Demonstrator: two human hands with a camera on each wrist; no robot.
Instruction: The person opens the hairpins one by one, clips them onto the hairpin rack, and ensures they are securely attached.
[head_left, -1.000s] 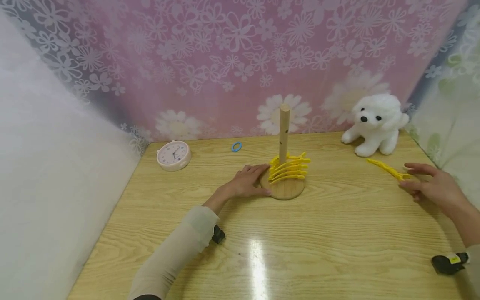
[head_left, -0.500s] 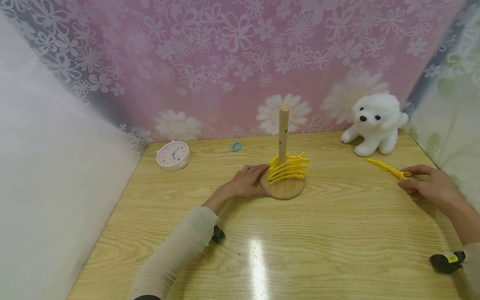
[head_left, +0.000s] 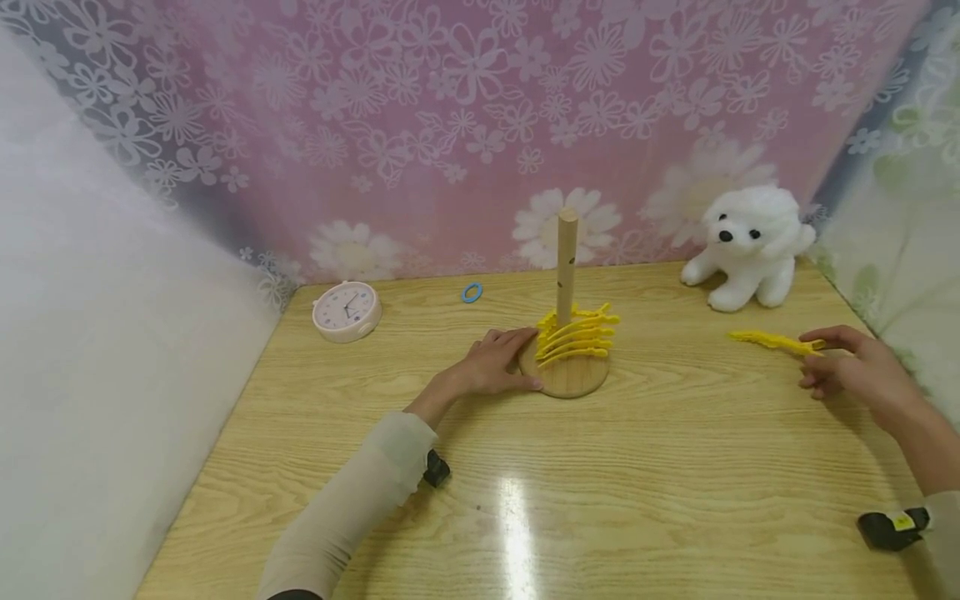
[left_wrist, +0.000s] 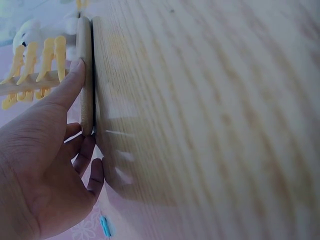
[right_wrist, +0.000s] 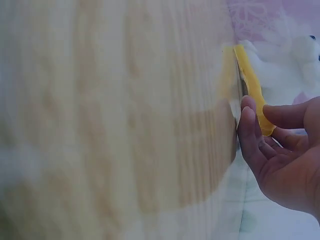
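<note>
Several yellow hair clips (head_left: 576, 342) sit one above another around the lower part of an upright wooden post (head_left: 567, 258). The post rises from a round wooden base (head_left: 572, 382). My left hand (head_left: 497, 365) grips the base's left edge; in the left wrist view the thumb lies on its rim (left_wrist: 86, 100) and the fingers bend around its side. Far to the right, my right hand (head_left: 862, 371) pinches the end of another long yellow hair clip (head_left: 772, 341) between thumb and fingers. Its free tip points left, low over the table, as the right wrist view also shows.
A white plush dog (head_left: 750, 250) sits at the back right, behind the right hand. At the back left stands a pale pink clock (head_left: 347, 312). A small blue ring (head_left: 472, 292) lies between clock and post. Flowered cloth walls (head_left: 420, 167) close off the back.
The right fingers have closed on the clip's end. The clip has swung from slanting to nearly level, its free tip lower in the head view. My left hand stays in place.
</note>
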